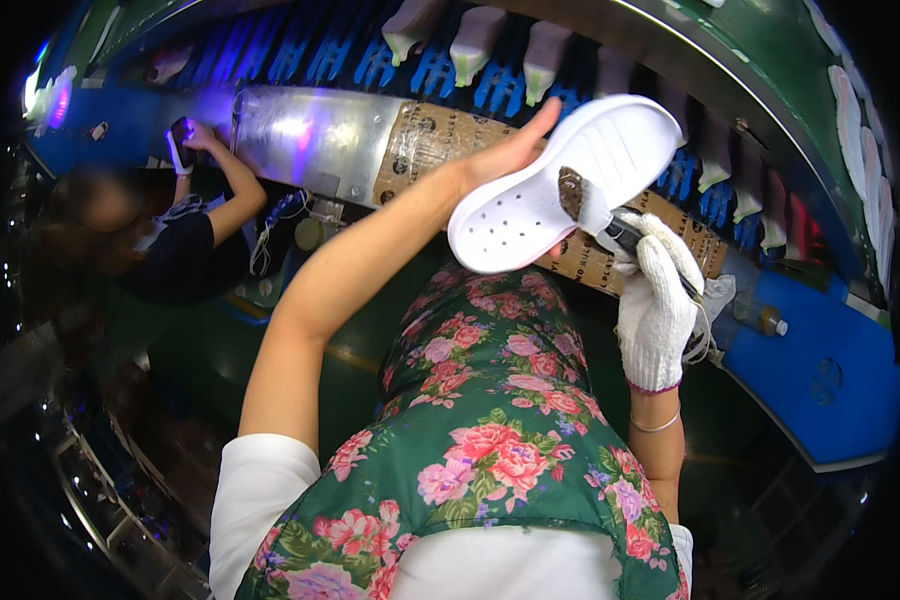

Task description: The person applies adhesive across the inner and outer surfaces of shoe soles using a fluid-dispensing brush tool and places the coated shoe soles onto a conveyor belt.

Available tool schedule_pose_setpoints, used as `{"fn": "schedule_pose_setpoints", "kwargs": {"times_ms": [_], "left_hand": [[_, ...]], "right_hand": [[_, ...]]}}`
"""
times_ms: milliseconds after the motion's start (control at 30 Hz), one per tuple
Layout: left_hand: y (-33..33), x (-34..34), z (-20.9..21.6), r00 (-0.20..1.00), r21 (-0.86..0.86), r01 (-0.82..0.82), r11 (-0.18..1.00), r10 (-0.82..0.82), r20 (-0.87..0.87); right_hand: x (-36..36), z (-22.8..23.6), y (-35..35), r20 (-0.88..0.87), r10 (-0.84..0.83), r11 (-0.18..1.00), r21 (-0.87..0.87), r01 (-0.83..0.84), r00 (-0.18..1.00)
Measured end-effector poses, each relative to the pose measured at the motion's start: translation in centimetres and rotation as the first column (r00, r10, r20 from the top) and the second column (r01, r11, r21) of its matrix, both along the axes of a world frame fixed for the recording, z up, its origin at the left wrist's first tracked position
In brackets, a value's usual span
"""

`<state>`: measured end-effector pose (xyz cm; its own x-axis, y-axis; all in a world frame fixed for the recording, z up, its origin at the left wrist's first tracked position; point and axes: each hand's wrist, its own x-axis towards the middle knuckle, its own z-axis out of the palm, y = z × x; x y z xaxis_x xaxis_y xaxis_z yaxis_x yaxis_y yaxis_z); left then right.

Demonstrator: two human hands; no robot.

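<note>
My bare left hand [505,150] is closed on a white clog [610,150], holding it tilted above the bench edge. Small round holes dot the clog's lower left end; raised lines mark its upper right part. Most of the left fingers are hidden behind it. My right hand [657,305], in a white knit glove, grips a black-handled tool [625,232]. The tool's greyish end reaches the clog's side, beside a brown patterned patch. I cannot make out the tool's exact kind.
Ahead runs a bench with a metal plate [315,140] and taped brown cardboard [440,150]. White shoe-shaped pieces [478,45] stand on blue racks [498,90] behind. At right are a blue tabletop [820,370] and a small bottle [760,318]. A co-worker [185,230] is at left.
</note>
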<state>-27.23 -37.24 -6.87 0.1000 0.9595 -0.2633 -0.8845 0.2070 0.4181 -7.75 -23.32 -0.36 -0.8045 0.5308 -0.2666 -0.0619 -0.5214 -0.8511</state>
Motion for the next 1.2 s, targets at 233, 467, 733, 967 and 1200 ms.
{"fn": "schedule_pose_setpoints", "kwargs": {"times_ms": [233, 467, 733, 967, 1200], "left_hand": [[0.5, 5.6, -1.2, 0.906, -0.041, -0.418, 0.907, 0.42, 0.053], [-2.2, 6.9, 0.4, 0.854, -0.177, -0.438, 0.881, 0.346, -0.389], [-2.5, 8.2, 2.7, 0.624, -0.103, -0.691, 0.716, 0.662, 0.415], [0.4, 10.8, 2.0, 0.703, 0.24, -0.674, 0.699, 0.508, 0.498], [0.5, 11.9, 1.0, 0.666, -0.02, -0.733, 0.68, 0.723, 0.182]], "right_hand": [[-1.5, 1.4, 1.7, 0.038, 0.047, 0.689, 0.722, -0.06, 0.998], [-1.9, 3.2, 1.8, 0.054, 0.301, 0.403, 0.898, -0.178, 0.952], [-0.1, 5.1, -0.1, -0.031, 0.269, 0.373, 0.925, -0.074, 0.963], [0.5, 5.7, -0.5, -0.108, 0.229, 0.336, 0.942, 0.026, 0.968], [-1.4, 6.5, -0.2, -0.172, 0.298, 0.285, 0.955, 0.084, 0.939]]}}
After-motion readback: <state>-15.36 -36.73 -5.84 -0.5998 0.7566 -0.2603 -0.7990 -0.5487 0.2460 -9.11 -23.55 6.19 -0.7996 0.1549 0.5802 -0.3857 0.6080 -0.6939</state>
